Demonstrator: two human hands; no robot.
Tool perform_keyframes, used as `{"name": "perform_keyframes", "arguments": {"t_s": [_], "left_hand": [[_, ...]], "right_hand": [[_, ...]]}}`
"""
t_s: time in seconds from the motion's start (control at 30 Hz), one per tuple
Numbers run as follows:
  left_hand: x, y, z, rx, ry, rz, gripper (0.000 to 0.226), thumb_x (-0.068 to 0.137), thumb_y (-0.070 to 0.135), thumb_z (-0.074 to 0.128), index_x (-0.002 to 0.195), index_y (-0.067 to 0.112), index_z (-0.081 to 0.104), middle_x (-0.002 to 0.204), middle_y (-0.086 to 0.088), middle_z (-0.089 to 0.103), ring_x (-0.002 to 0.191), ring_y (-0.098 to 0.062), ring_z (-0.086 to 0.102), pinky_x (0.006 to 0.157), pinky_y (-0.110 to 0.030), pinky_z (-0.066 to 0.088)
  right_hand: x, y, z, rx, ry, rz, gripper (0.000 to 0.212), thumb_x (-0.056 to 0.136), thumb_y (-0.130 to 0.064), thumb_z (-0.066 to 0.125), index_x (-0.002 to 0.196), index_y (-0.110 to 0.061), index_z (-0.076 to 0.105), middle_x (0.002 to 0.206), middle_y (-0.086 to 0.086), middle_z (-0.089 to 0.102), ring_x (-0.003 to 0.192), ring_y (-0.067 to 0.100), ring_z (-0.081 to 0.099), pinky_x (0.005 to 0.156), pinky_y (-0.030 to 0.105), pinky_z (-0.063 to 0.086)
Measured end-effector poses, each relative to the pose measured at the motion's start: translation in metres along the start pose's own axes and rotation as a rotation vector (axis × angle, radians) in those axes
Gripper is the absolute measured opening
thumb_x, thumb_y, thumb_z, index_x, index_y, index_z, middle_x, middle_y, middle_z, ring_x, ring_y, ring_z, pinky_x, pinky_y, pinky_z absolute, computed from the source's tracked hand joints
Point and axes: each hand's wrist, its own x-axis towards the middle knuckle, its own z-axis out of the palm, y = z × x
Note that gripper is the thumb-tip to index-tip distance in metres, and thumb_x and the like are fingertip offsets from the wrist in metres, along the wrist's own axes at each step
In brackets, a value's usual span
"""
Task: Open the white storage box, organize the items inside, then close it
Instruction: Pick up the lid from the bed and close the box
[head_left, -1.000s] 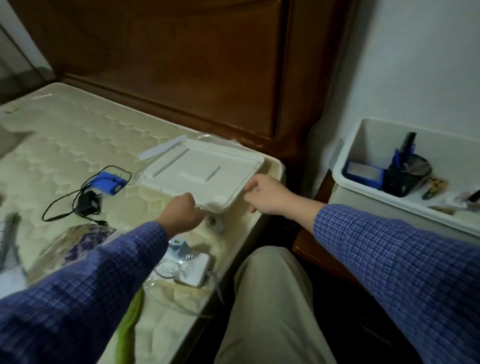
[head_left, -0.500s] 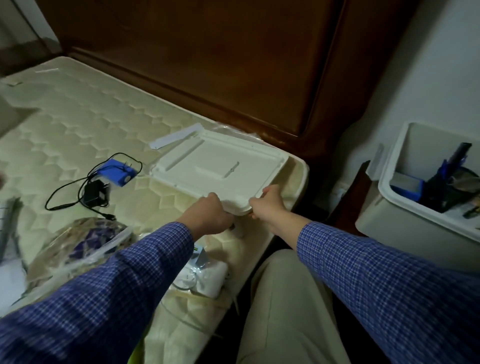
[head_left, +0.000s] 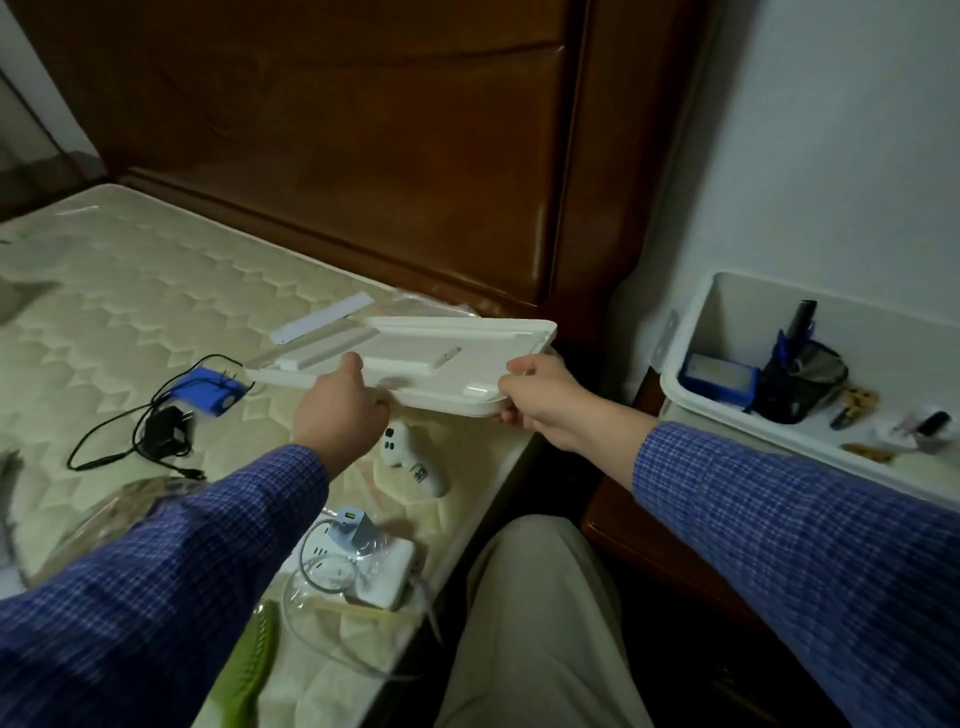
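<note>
From the head view, my left hand (head_left: 340, 410) and right hand (head_left: 540, 397) each pinch the near edge of the white lid (head_left: 415, 358), held above the mattress (head_left: 130, 291). The open storage box (head_left: 727, 332) stands to the right of my grip. I judge closing is the step; next the lid must travel right and align over its rim.

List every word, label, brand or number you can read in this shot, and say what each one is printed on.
No text reads clearly.
Small white oval device on the mattress: a dark printed mark near its lower end, too blurred to read.
Pale blue charger plug: a small yellowish mark on its face, too small to read.
Flat white plastic lid held by left hand and right hand: no print visible.
Open white storage box: contents show no legible labels.
</note>
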Motion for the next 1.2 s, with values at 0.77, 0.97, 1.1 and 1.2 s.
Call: {"name": "perform_keyframes", "arguments": {"t_s": [0.77,0.97,1.1,1.2], "left_hand": [[-0.057,0.221,-0.208,0.03,0.214,1.142,0.038,0.095,0.051,0.049,0.115,0.02,0.059,0.095,0.001,0.065,0.077,-0.018,0.064,0.058,-0.043,0.058],[-0.047,0.296,-0.202,-0.211,-0.011,1.154,0.027,0.094,0.056,0.057,0.113,0.037,0.062,0.097,0.018,0.066,0.086,0.005,0.064,0.057,-0.01,0.05],[-0.039,0.345,-0.164,-0.395,0.006,1.133,0.041,0.091,0.06,0.062,0.119,0.03,0.063,0.102,0.013,0.066,0.089,-0.003,0.064,0.071,-0.018,0.053],[-0.038,0.363,-0.123,-0.355,0.279,0.931,0.064,0.091,0.067,0.05,0.137,0.023,0.051,0.127,0.005,0.051,0.116,-0.012,0.044,0.096,-0.029,0.039]], "right_hand": [[-0.219,-0.049,-0.293,-0.125,0.215,-0.666,0.021,0.096,-0.01,0.058,0.112,-0.018,0.068,0.07,0.008,0.059,0.063,0.014,0.055,0.062,0.031,0.048],[-0.245,-0.017,-0.329,-0.209,0.489,-0.82,0.023,0.105,-0.019,0.048,0.1,-0.037,0.062,0.085,-0.032,0.07,0.078,-0.013,0.065,0.073,0.006,0.048],[-0.258,0.003,-0.354,-0.007,0.722,-0.82,0.016,0.106,-0.022,0.048,0.098,-0.024,0.062,0.088,-0.017,0.073,0.085,0.002,0.068,0.081,0.024,0.055],[-0.266,0.014,-0.371,0.097,0.831,-0.79,0.021,0.106,-0.022,0.049,0.089,-0.023,0.061,0.077,-0.022,0.073,0.071,-0.007,0.066,0.064,0.012,0.053]]}}
